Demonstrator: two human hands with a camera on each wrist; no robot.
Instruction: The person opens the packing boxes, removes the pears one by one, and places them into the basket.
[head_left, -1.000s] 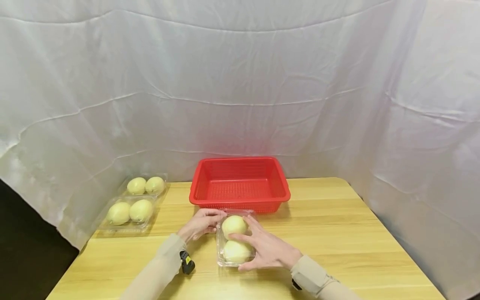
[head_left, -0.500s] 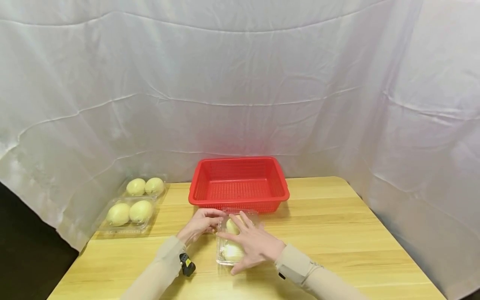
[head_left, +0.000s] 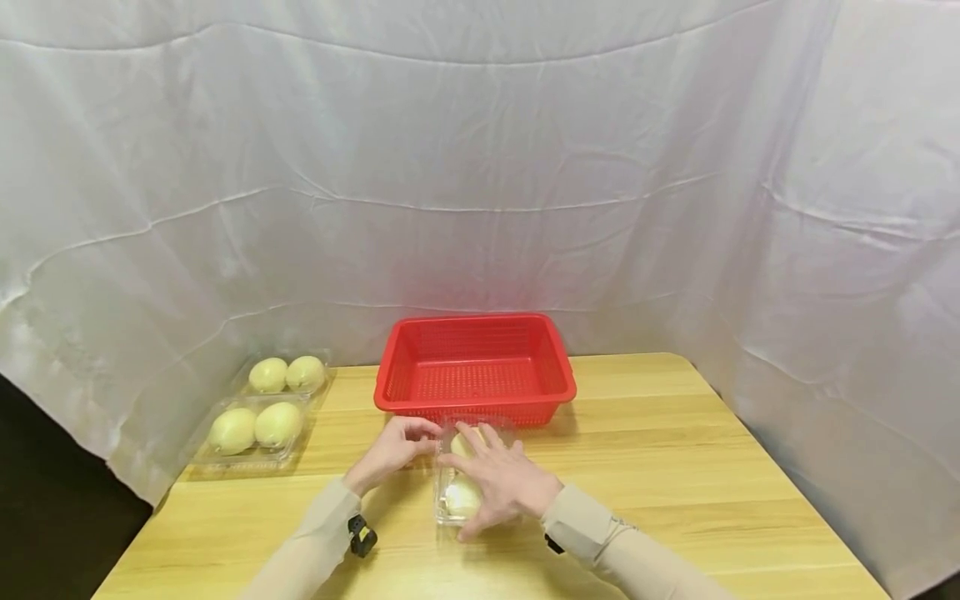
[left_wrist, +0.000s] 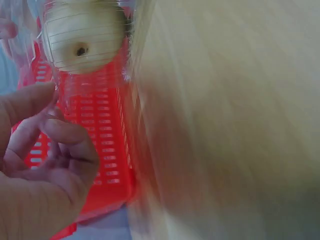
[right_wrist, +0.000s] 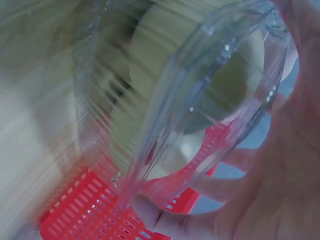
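Observation:
A clear plastic clamshell box (head_left: 448, 518) lies on the table in front of the red basket, holding two round pale-yellow fruits (head_left: 461, 497). Spread over its lid, my right hand (head_left: 504, 482) presses down with extended fingers and partly hides the fruits. At the box's far left edge, my left hand (head_left: 388, 457) pinches the plastic between thumb and curled forefinger. The left wrist view shows one fruit (left_wrist: 85, 37) through the ribbed wall, with a small dark eye. In the right wrist view the lid (right_wrist: 175, 100) slants up beside the palm.
A red perforated basket (head_left: 386, 392) stands against the curtain, just behind the box. At the left, two more clear boxes (head_left: 258, 457) sit one behind the other, each with two such fruits. A grey-white curtain (head_left: 480, 167) encloses the wooden table (head_left: 675, 483).
My right hand has moved left over the lid, its fingers spreading out, and now covers more of the fruits. The left hand keeps to the box's left edge, nearly still.

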